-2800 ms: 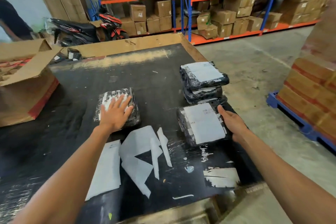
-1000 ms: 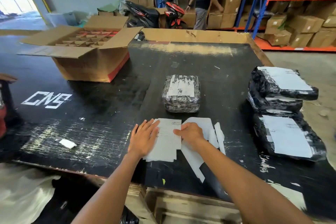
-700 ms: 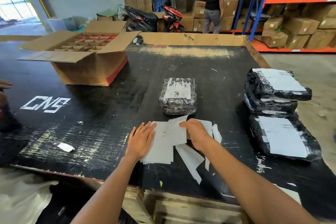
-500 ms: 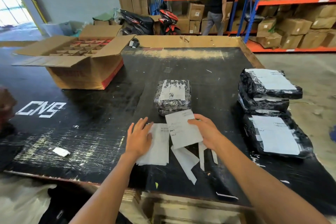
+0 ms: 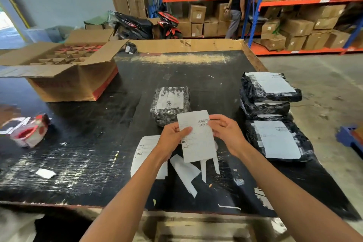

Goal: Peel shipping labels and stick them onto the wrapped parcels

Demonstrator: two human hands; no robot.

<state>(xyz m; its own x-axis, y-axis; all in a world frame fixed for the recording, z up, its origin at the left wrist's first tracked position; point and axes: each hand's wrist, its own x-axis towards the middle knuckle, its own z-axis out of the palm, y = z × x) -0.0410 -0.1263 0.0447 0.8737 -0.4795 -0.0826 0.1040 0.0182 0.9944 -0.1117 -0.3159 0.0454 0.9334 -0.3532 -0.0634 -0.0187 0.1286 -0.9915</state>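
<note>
A white shipping label (image 5: 197, 139) with a barcode is lifted off the black table (image 5: 84, 155), held upright between both hands. My left hand (image 5: 171, 139) pinches its left edge, thumb on the front. My right hand (image 5: 228, 134) holds the right edge with curled fingers. Just behind the label lies a bubble-wrapped parcel (image 5: 170, 104) with a paper under its wrap. More label sheets (image 5: 144, 153) lie flat under my left wrist. At the right, a stack of black labelled parcels (image 5: 269, 94) stands behind another labelled parcel (image 5: 279, 140).
Peeled backing strips (image 5: 186, 173) lie on the table near me. A red and white tape dispenser (image 5: 29, 130) sits at the left. An open cardboard box (image 5: 64, 72) with dividers stands at the back left. A person (image 5: 236, 2) stands at the shelves beyond.
The label has come up off the table; my left hand left the flat sheets and now pinches its left edge. A tape dispenser has appeared at the left.
</note>
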